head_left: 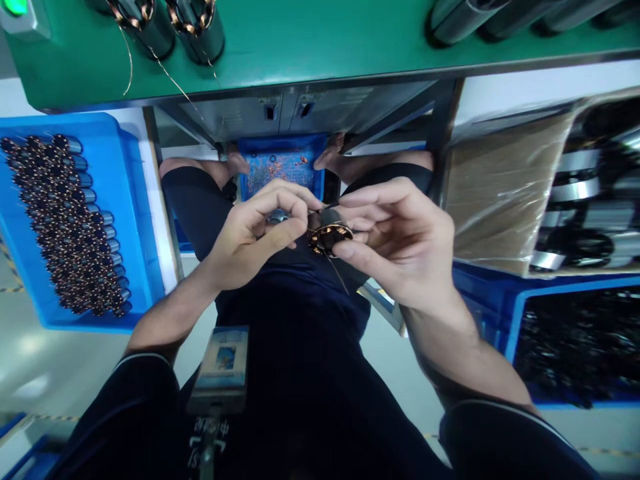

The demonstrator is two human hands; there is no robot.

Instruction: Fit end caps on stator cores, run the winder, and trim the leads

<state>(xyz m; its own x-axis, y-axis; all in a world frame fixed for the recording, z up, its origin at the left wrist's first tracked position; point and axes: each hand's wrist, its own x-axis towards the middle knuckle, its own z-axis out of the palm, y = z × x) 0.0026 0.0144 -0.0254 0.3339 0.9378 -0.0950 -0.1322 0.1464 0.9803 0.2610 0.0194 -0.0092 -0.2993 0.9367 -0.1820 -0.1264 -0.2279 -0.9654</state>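
Copper-wound stator (327, 233) sits clasped in the right hand (395, 247), just beside the pinched fingers of the left hand (255, 233).

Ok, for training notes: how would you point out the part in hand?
Below the green workbench, the right hand grips a dark copper-wound motor stator. Unlike its lookalikes in rows in the blue tray, it alone is held, a thin wire trailing from it.
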